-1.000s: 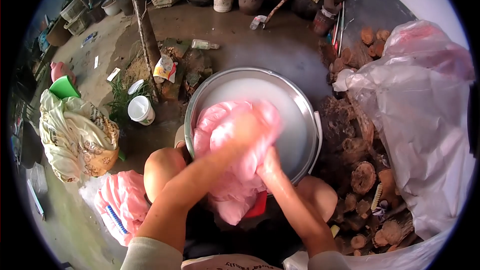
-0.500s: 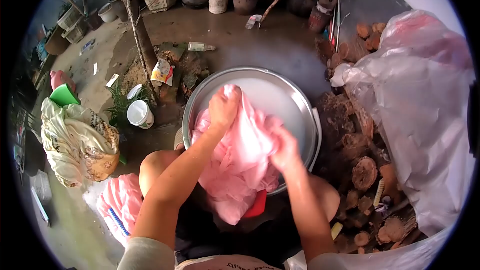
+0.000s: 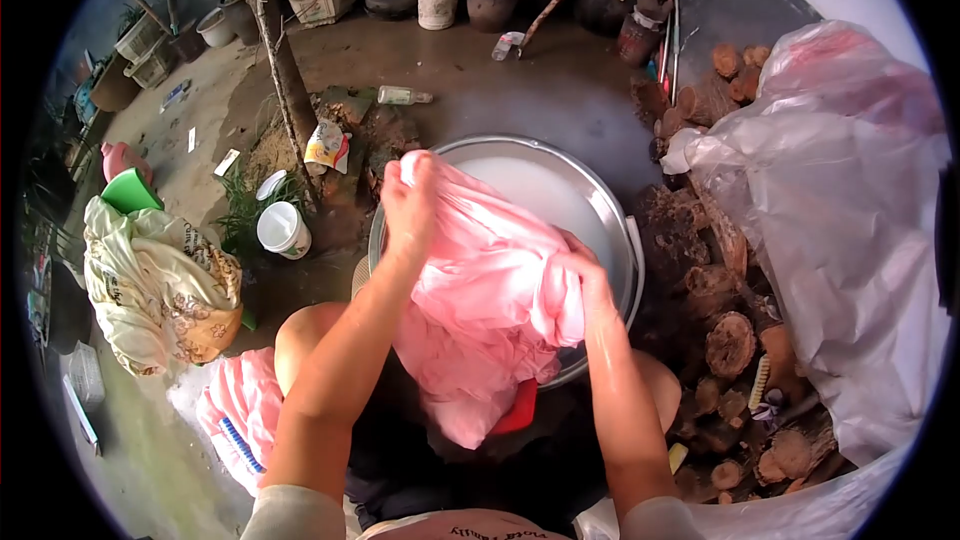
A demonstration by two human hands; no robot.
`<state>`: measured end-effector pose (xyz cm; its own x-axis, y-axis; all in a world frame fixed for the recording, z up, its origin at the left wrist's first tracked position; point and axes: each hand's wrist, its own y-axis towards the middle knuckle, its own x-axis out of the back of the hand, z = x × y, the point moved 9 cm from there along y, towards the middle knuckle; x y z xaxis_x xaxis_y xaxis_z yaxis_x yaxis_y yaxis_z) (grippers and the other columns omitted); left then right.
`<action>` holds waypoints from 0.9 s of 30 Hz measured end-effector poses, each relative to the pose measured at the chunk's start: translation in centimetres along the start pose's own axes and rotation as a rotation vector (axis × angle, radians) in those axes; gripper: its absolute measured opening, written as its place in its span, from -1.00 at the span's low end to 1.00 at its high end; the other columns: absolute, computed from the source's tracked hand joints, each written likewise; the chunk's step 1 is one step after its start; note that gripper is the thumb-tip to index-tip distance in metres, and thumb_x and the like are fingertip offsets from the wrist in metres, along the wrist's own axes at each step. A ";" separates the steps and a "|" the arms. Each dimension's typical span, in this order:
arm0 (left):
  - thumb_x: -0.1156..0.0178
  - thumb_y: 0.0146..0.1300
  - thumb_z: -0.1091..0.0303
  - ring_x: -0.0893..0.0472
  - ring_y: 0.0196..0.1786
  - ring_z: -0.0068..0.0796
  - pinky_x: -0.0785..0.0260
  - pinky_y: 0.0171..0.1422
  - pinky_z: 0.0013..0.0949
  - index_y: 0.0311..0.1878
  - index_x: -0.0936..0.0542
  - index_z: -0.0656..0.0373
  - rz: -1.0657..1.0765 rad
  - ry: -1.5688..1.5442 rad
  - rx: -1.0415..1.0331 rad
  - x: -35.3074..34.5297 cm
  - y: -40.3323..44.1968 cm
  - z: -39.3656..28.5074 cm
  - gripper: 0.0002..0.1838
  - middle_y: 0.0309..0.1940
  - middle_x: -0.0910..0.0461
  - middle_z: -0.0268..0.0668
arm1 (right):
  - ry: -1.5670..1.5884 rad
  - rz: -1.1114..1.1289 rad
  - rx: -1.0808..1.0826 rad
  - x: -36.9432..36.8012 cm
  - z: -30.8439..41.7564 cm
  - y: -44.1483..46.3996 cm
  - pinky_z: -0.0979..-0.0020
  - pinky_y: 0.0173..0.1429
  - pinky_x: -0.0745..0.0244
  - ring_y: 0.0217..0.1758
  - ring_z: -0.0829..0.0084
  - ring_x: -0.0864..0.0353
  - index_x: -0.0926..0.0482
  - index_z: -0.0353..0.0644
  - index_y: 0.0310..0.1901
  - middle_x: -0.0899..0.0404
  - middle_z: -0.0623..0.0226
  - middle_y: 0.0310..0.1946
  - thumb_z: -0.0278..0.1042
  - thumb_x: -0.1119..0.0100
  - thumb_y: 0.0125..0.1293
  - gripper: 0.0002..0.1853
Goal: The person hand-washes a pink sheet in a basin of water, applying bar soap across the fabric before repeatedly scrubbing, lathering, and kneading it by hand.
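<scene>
A wet pink cloth [image 3: 490, 280] is stretched between my two hands over a round metal basin [image 3: 612, 202] of cloudy water. My left hand [image 3: 410, 202] is closed on its upper left end, above the basin's left rim. On the right, my right hand [image 3: 582, 275] grips a bunched fold of the same cloth. The lower part of the cloth hangs over the basin's near rim, beside a red object [image 3: 517, 410] that is partly covered.
Another pink cloth [image 3: 245, 405] with a blue-bristled brush lies at lower left, below a pale patterned cloth bundle [image 3: 160, 285]. A white tub [image 3: 283, 230] stands left of the basin. Cut logs [image 3: 730, 345] and plastic sheeting [image 3: 840, 210] are at right.
My left hand has moved up and left with its end of the cloth, which is now stretched wider. My right hand has shifted slightly and holds a bunched fold.
</scene>
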<state>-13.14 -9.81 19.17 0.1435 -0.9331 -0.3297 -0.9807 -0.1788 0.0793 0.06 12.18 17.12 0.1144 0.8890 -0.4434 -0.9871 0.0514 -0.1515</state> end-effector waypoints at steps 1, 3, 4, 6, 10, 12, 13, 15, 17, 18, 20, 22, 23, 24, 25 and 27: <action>-0.19 0.31 0.28 -0.49 -0.33 -0.61 -0.39 -0.24 -0.52 -0.19 -0.39 0.19 0.057 0.083 -0.104 -1.2 -1.8 -1.4 -0.78 -0.33 -0.50 -0.34 | 0.184 -0.044 -0.036 -0.3 -1.0 0.1 0.34 0.16 -0.46 0.05 0.31 -0.55 -0.42 -0.39 0.15 -0.56 0.14 -0.02 -0.14 -0.10 0.26 -0.46; -0.20 0.26 0.13 -0.60 -0.13 -0.22 -0.48 -0.03 -0.20 0.01 -0.41 0.13 0.371 0.409 -0.158 -5.5 -8.8 0.1 -0.63 -0.25 -0.51 -0.10 | 0.549 -0.128 -0.111 -1.1 -3.8 1.0 0.36 0.09 -0.49 0.01 0.32 -0.54 -0.47 -0.36 0.10 -0.56 0.16 -0.05 0.05 -0.05 0.37 -0.44; -0.19 0.23 0.08 -0.61 -0.03 0.00 -0.46 0.08 -0.07 0.10 -0.42 0.07 0.530 0.659 -0.374 -7.3 -13.1 2.3 -0.56 -0.20 -0.50 0.02 | 0.485 -0.087 -0.055 0.1 -5.8 1.8 0.30 0.15 -0.45 0.07 0.28 -0.51 -0.47 -0.35 0.10 -0.54 0.12 -0.01 0.08 -0.02 0.38 -0.43; -0.20 0.16 0.14 -0.62 -0.21 -0.04 -0.46 -0.12 -0.06 -0.06 -0.48 0.07 0.686 0.668 -0.559 -9.0 -13.4 3.5 -0.67 -0.33 -0.53 -0.06 | 0.395 -0.083 -0.001 -0.1 -7.7 1.7 0.24 0.20 -0.41 0.10 0.26 -0.48 -0.49 -0.33 0.10 -0.51 0.10 0.02 0.07 0.01 0.40 -0.45; -0.12 0.23 0.12 -0.64 -0.29 -0.06 -0.46 -0.25 -0.07 -0.14 -0.55 0.02 0.401 0.742 -0.139 -7.2 -5.7 3.9 -0.76 -0.39 -0.63 -0.07 | -0.040 -0.340 -0.051 -0.8 -8.0 -0.6 0.42 0.13 -0.40 0.08 0.49 -0.45 -0.50 -0.26 0.13 -0.51 0.28 0.03 -0.13 -0.01 0.39 -0.57; -0.09 0.28 0.12 -0.64 -0.26 -0.09 -0.46 -0.18 -0.10 -0.11 -0.55 0.07 0.371 0.827 -0.069 -6.6 -5.3 4.1 -0.74 -0.34 -0.64 -0.06 | -0.192 -0.214 0.089 -0.8 -7.7 0.5 0.47 0.03 -0.46 0.00 0.54 -0.49 -0.49 -0.25 0.13 -0.51 0.33 -0.01 -0.18 0.05 0.39 -0.60; -0.10 0.29 0.12 -0.64 -0.24 -0.09 -0.46 -0.14 -0.11 -0.10 -0.55 0.08 0.342 0.601 -0.038 -6.7 -5.9 6.3 -0.73 -0.31 -0.63 -0.06 | -0.117 -0.278 -0.004 1.2 -8.3 0.7 0.43 0.02 -0.47 -0.01 0.51 -0.51 -0.48 -0.25 0.13 -0.52 0.29 -0.01 -0.17 0.06 0.39 -0.59; -0.13 0.28 0.10 -0.63 -0.20 -0.08 -0.45 -0.09 -0.16 -0.07 -0.52 0.09 0.332 0.446 -0.085 -7.6 -9.5 6.5 -0.70 -0.23 -0.62 -0.07 | 0.354 -0.401 -0.044 2.8 -7.1 1.8 0.33 -0.01 -0.51 0.00 0.38 -0.54 -0.46 -0.22 0.12 -0.52 0.21 -0.04 -0.13 0.09 0.37 -0.58; -0.15 0.26 0.12 -0.63 -0.26 -0.04 -0.47 -0.15 -0.12 0.00 -0.47 0.12 0.471 0.574 -0.204 -9.7 -14.4 2.5 -0.65 -0.21 -0.62 -0.09 | 0.371 -0.370 -0.072 4.2 -6.7 1.7 0.32 -0.04 -0.51 -0.07 0.35 -0.53 -0.47 -0.22 0.12 -0.50 0.27 -0.10 -0.15 0.15 0.40 -0.59; -0.15 0.25 0.14 -0.63 -0.28 -0.03 -0.47 -0.18 -0.10 0.02 -0.46 0.14 0.573 0.601 -0.354 -10.6 -16.4 1.7 -0.63 -0.22 -0.62 -0.07 | 0.269 -0.369 -0.031 4.7 -7.3 2.3 0.34 -0.08 -0.51 -0.11 0.38 -0.53 -0.47 -0.22 0.12 -0.50 0.29 -0.12 -0.16 0.15 0.41 -0.60; -0.17 0.23 0.16 -0.63 -0.28 0.02 -0.47 -0.20 -0.04 0.02 -0.45 0.16 0.697 0.757 -0.527 -11.0 -14.8 2.9 -0.62 -0.26 -0.62 -0.02 | 0.058 -0.366 0.043 5.2 -9.0 3.6 0.37 -0.17 -0.50 -0.19 0.45 -0.51 -0.47 -0.23 0.11 -0.50 0.32 -0.15 -0.19 0.17 0.43 -0.62; -0.15 0.24 0.14 -0.62 -0.28 0.07 -0.46 -0.21 -0.01 -0.01 -0.45 0.20 0.589 0.952 -0.419 -9.6 -9.7 4.1 -0.63 -0.32 -0.61 0.04 | -0.104 -0.342 0.064 4.3 -10.0 2.7 0.39 -0.12 -0.50 -0.15 0.46 -0.52 -0.44 -0.26 0.14 -0.50 0.30 -0.10 -0.15 0.17 0.45 -0.59; -0.14 0.27 0.13 -0.62 -0.27 0.10 -0.45 -0.21 0.01 -0.03 -0.46 0.23 0.407 1.055 -0.233 -7.9 -5.7 4.4 -0.63 -0.36 -0.60 0.08 | -0.125 -0.264 -0.002 2.0 -8.9 1.3 0.39 -0.03 -0.50 -0.07 0.43 -0.53 -0.41 -0.28 0.17 -0.49 0.26 -0.03 -0.10 0.17 0.47 -0.55; -0.10 0.31 0.10 -0.61 -0.28 0.12 -0.44 -0.20 0.00 -0.06 -0.46 0.26 0.259 0.899 -0.128 -5.7 -2.4 4.7 -0.62 -0.37 -0.60 0.10 | -0.204 -0.156 -0.065 -0.3 -7.1 -0.1 0.39 0.06 -0.50 0.01 0.41 -0.54 -0.39 -0.30 0.19 -0.49 0.22 0.03 -0.04 0.17 0.48 -0.51; -0.07 0.35 0.08 -0.60 -0.28 0.13 -0.44 -0.19 0.00 -0.10 -0.47 0.29 0.119 0.744 -0.008 -3.4 -0.8 5.7 -0.61 -0.37 -0.59 0.12 | -0.153 -0.101 -0.133 -0.9 -6.5 -0.4 0.39 0.14 -0.51 0.08 0.38 -0.55 -0.36 -0.32 0.22 -0.49 0.18 0.10 0.01 0.18 0.49 -0.47; -0.05 0.37 -0.01 -0.64 -0.33 -0.11 -0.45 -0.25 -0.15 -0.17 -0.45 0.30 0.107 0.507 -0.056 -3.3 -1.6 2.4 -0.55 -0.35 -0.61 0.04 | 0.546 -0.077 -0.210 -0.6 -5.7 0.2 0.27 0.09 -0.57 0.03 0.21 -0.58 -0.27 -0.32 0.27 -0.48 0.07 0.11 0.12 0.15 0.46 -0.37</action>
<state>-12.40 -5.71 17.90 0.1029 -0.9785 0.1786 -0.9868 -0.0778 0.1422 0.48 9.05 12.30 0.2811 0.5201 -0.8065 -0.9367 -0.0341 -0.3485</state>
